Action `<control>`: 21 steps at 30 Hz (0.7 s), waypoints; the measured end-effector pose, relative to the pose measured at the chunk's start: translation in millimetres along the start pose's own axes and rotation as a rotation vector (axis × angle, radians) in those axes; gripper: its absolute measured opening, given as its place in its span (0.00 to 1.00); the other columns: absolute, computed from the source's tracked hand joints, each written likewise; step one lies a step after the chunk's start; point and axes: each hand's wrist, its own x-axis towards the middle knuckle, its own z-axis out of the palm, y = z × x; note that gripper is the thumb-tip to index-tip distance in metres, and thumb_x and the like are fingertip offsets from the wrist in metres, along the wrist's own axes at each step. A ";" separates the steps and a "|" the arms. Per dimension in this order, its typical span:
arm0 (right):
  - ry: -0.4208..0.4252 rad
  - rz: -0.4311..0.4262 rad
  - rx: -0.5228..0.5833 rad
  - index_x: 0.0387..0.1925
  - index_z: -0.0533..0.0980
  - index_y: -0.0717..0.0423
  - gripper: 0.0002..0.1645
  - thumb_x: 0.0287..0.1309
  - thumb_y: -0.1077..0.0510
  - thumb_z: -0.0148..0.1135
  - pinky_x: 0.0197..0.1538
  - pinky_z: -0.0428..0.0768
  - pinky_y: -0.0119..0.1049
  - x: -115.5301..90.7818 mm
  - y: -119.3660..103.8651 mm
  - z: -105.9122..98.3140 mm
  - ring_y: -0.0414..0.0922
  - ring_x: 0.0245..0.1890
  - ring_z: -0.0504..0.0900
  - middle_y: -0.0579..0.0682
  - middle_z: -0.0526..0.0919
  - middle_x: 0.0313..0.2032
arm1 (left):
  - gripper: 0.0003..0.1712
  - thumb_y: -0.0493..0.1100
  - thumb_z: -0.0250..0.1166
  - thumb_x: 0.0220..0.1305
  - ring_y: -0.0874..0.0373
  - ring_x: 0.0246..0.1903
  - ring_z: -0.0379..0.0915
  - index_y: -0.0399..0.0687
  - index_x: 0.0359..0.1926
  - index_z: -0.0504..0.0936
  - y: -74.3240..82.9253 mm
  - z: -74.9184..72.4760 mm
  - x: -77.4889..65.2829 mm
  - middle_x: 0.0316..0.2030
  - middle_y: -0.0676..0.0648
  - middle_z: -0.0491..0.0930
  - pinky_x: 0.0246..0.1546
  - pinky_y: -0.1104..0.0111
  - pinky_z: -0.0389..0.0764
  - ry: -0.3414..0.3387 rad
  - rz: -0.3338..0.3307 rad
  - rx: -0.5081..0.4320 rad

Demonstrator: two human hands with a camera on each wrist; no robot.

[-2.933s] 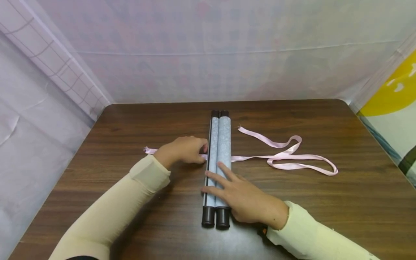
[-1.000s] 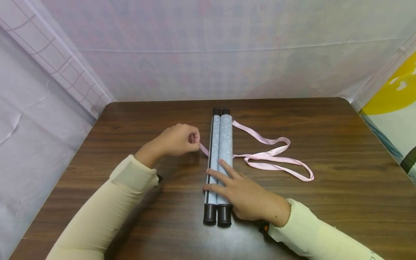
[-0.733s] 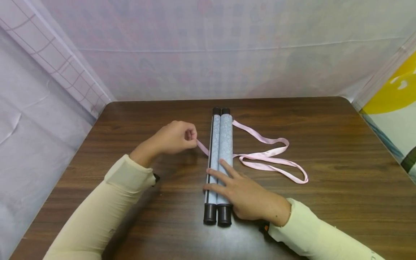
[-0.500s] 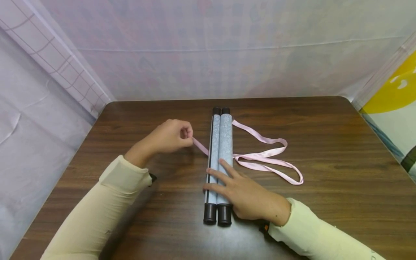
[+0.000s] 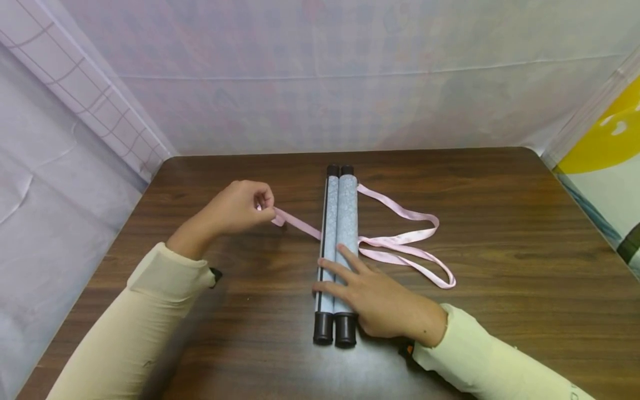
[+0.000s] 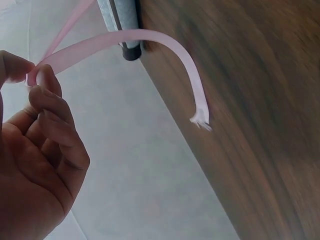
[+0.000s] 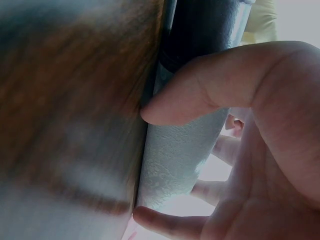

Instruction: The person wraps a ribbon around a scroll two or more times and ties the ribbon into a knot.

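A scroll (image 5: 347, 211), rolled from both ends into two light blue-grey rolls with black end caps, lies on the table pointing away from me. My right hand (image 5: 385, 300) holds its near half, fingers spread over both rolls and thumb against the right side, as the right wrist view shows. Beneath the scroll passes a pink satin ribbon (image 5: 300, 224). My left hand (image 5: 235, 208) pinches that ribbon between thumb and fingertips, left of the scroll and raised. The ribbon's frayed end (image 6: 201, 117) hangs free from the pinch. Right of the scroll the rest lies in loose loops.
The brown wood-grain table (image 5: 525, 222) extends on both sides of the scroll. Pale curtain-like sheeting (image 5: 320, 78) hangs behind its far edge and along the left. A yellow shape (image 5: 595, 144) shows on the right-hand sheeting.
My left hand has picked up the ribbon and drawn it leftward and away from the scroll. The loops on the right have shrunk toward the scroll. My right hand stays on the rolls.
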 end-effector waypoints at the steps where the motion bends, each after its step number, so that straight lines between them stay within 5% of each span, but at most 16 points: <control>1: 0.000 0.001 -0.001 0.67 0.61 0.38 0.60 0.26 0.69 0.67 0.52 0.70 0.65 0.1 -0.1 0.1 0.63 0.68 0.37 0.53 0.51 0.72 | 0.04 0.41 0.63 0.47 0.57 0.19 0.66 0.48 0.23 0.76 -2.2 -0.6 -1.4 0.21 0.49 0.76 0.20 0.67 0.68 0.003 -0.007 0.001; 21: -0.003 0.005 0.017 0.67 0.60 0.38 0.59 0.27 0.71 0.65 0.48 0.73 0.64 0.0 -0.1 -0.3 0.63 0.68 0.36 0.53 0.51 0.72 | 0.06 0.43 0.61 0.49 0.58 0.17 0.64 0.47 0.22 0.74 -46.6 -5.3 -32.1 0.18 0.50 0.74 0.19 0.66 0.65 -0.065 -0.138 0.086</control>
